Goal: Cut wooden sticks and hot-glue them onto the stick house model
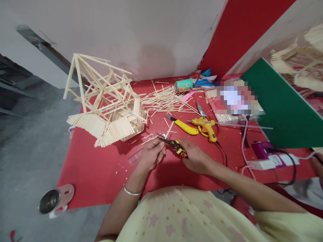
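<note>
In my right hand (195,156) are pliers (178,147) with black and yellow handles, my fingers wrapped round them. Their dark jaws reach left to a thin wooden stick (170,129). My left hand (152,154) is closed in a pinch at the stick's lower end, close to the jaw tips. How the jaws meet the stick is too small to tell. Short cut pieces of stick lie just beyond my left hand, and a clear ruler (135,157) lies beside it. A model built of wooden sticks (106,104) stands at the left of the red table (101,174).
Loose sticks (164,99) lie behind my hands. A yellow utility knife (186,127), yellow glue gun (208,127), scissors (200,109) and green can (183,85) are nearby. A power strip (262,164) with cords lies right. A mug (57,200) stands at the front-left corner.
</note>
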Tool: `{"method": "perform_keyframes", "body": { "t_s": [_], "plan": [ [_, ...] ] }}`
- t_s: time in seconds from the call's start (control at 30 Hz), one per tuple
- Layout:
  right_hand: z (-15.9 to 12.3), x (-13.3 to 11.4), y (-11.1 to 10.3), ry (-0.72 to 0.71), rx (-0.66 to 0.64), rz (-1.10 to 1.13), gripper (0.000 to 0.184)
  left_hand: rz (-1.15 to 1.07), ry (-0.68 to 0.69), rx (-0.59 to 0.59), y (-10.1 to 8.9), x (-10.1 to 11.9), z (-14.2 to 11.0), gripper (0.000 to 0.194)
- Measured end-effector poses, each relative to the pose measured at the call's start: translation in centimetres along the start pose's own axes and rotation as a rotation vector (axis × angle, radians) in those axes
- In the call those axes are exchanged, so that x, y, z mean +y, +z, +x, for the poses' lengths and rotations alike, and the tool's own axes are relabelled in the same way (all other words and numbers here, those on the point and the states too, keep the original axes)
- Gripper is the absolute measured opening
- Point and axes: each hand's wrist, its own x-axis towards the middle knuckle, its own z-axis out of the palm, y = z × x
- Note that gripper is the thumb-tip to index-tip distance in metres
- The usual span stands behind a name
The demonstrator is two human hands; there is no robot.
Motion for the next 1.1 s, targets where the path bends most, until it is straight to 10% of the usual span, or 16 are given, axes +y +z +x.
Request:
{"method": "perform_keyframes", "body": {
  "t_s": [0.23,0.37,0.57,0.77,0.93,1.1],
  "plan": [
    [-0.6,0.4,-1.9,0.017,-0.084,0.082,0.084,0.015,0.04,-0.035,-0.8,0.1,0.2,0.035],
    [-0.6,-1.2,-2.5,0.103,-0.098,0.171,0.057,0.096,0.112,-0.011,-0.9,0.0,-0.1,0.034],
    [-0.9,-2.8,-2.6,0.32,-0.479,0.724,0.026,0.125,0.195,-0.022,-1.1,-0.1,-0.4,0.035],
    [-0.5,-1.7,-3.2,0.358,-0.139,-0.09,0.042,0.39,0.105,0.096,-1.7,-1.2,-0.8,0.037],
    [-0.8,-1.7,-2.8,0.392,-0.223,-0.509,0.052,-0.101,-0.008,0.094,-1.5,-0.1,-1.3,0.034],
    [-0.8,-2.9,-2.3,0.154,0.07,-0.561,0.051,-0.332,0.046,0.124,-1.2,1.1,-1.2,0.031]
  ]
}}
